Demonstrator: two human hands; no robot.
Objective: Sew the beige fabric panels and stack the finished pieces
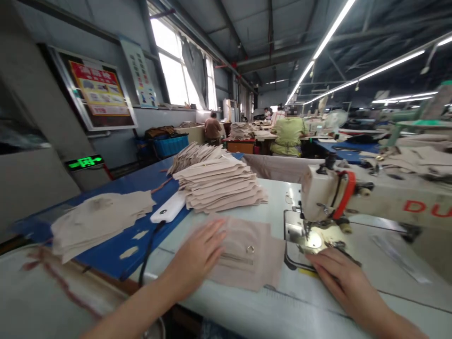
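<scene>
My left hand (203, 252) lies with fingers stretched out over the left part of a beige fabric piece (261, 268) on the pale table; the hand is slightly blurred. The fabric carries a slit-like strip and a small metal ring (250, 249). My right hand (339, 273) is at the front of the sewing machine (318, 193), its fingertips close together beside the lit needle area (313, 239). What those fingertips pinch, if anything, is too small to make out. The fabric's right edge ends just left of the needle plate (294, 231).
Behind the fabric rises a tall stack of beige pieces (222, 181). A white device (169, 207) with a black cable sits left of it. More pieces (102, 216) lie on the blue surface (106, 259). Co-workers (288, 132) sit farther back.
</scene>
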